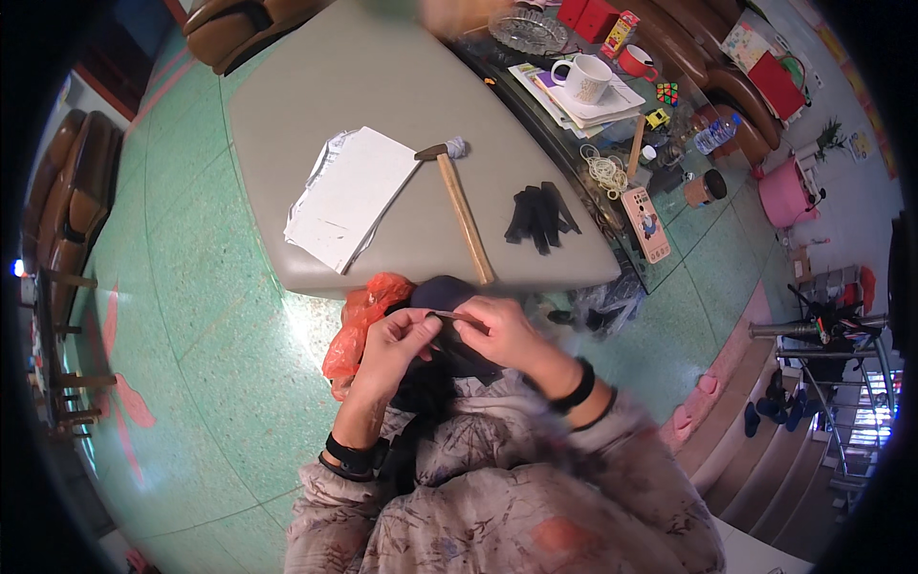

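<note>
Over my lap, both hands are pinched close together on a thin, narrow strip (457, 316); its kind is too small to make out. My left hand (394, 342) grips its left end between thumb and fingers. From the other side, my right hand (502, 330) pinches it with curled fingers. A crumpled orange plastic bag (356, 335) lies beside my left hand. Dark cloth (442, 290) shows just beyond and below both hands. On the grey padded bench ahead (316, 91) lie a wooden-handled hammer (461, 210), a white slab with ragged edges (352, 199) and several black strips (540, 218).
A dark low table to the right bears a white mug (583, 78) on papers, a glass ashtray (529, 33), rubber bands (604, 170), a phone in a pink case (646, 223) and a jar (706, 188). Steps (765, 478) descend at the lower right. Brown seats (81, 201) stand left.
</note>
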`<state>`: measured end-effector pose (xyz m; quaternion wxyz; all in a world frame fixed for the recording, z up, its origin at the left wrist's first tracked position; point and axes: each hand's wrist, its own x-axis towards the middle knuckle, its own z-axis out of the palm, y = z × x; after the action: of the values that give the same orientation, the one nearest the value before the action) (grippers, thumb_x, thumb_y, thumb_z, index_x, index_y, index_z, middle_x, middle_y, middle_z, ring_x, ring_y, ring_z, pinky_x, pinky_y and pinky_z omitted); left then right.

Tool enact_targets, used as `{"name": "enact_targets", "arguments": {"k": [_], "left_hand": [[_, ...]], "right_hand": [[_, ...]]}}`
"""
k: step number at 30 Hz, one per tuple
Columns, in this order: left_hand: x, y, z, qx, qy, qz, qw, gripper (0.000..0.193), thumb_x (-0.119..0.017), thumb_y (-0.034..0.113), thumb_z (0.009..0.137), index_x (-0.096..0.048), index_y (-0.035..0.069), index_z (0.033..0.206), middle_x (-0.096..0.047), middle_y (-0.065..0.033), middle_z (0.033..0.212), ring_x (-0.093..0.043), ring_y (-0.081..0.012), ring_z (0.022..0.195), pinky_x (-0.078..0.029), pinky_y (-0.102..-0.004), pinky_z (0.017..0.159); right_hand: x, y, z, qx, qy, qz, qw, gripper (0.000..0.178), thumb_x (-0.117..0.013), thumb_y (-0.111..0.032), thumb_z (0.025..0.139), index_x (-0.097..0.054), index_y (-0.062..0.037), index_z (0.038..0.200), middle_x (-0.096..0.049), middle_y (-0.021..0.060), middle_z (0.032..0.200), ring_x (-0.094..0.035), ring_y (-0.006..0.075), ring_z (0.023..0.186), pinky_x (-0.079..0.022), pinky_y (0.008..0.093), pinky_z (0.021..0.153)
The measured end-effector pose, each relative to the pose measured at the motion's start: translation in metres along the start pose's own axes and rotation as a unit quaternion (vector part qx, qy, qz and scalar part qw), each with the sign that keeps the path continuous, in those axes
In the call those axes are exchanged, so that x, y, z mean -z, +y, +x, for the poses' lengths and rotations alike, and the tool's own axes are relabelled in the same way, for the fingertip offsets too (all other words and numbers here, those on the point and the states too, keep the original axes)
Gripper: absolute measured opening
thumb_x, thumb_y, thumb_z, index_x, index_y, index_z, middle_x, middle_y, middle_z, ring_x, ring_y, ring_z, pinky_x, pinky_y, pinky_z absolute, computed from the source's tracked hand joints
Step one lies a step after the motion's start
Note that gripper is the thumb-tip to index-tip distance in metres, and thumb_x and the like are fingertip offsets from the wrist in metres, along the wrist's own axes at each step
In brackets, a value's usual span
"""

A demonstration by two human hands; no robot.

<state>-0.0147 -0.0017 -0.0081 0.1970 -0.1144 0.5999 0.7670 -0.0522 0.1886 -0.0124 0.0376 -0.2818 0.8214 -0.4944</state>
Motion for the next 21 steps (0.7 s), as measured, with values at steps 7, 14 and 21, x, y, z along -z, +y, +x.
{"name": "enact_targets", "arguments": {"k": [7,14,21], "left_hand": [[-0.002,-0.009,0.005,-0.001,0.023,-0.015,1.000,0.018,-0.056,0.016,0.091,-0.063,0.000,0.093,-0.061,-0.0008,0.081,-0.055,-0.0073,0.063,-0.045,-0.0206,0.055],[-0.012,-0.009,0.004,-0.072,0.113,-0.011,0.991,0.015,-0.058,0.015,0.090,-0.062,0.000,0.087,-0.061,-0.0010,0.076,-0.054,-0.0077,0.061,-0.044,-0.0208,0.055],[-0.017,-0.026,0.003,-0.054,0.095,-0.020,0.994,0.018,-0.057,0.015,0.091,-0.061,-0.001,0.084,-0.058,0.0003,0.075,-0.053,-0.0054,0.063,-0.048,-0.0215,0.052]], "right_hand": [[-0.015,-0.004,0.003,0.060,0.053,-0.088,0.993,0.010,-0.060,-0.006,0.072,-0.058,-0.0034,0.081,-0.059,0.0107,0.074,-0.060,0.0286,0.070,-0.048,0.0368,0.060],[-0.024,0.004,-0.007,-0.040,0.099,-0.012,0.994,0.010,-0.059,-0.006,0.073,-0.057,-0.0014,0.082,-0.061,0.0131,0.075,-0.061,0.0306,0.069,-0.048,0.0376,0.059],[-0.022,0.014,-0.021,-0.026,0.100,-0.074,0.992,0.011,-0.060,-0.005,0.072,-0.058,-0.0018,0.082,-0.062,0.0126,0.077,-0.061,0.0307,0.071,-0.049,0.0377,0.061]]}}
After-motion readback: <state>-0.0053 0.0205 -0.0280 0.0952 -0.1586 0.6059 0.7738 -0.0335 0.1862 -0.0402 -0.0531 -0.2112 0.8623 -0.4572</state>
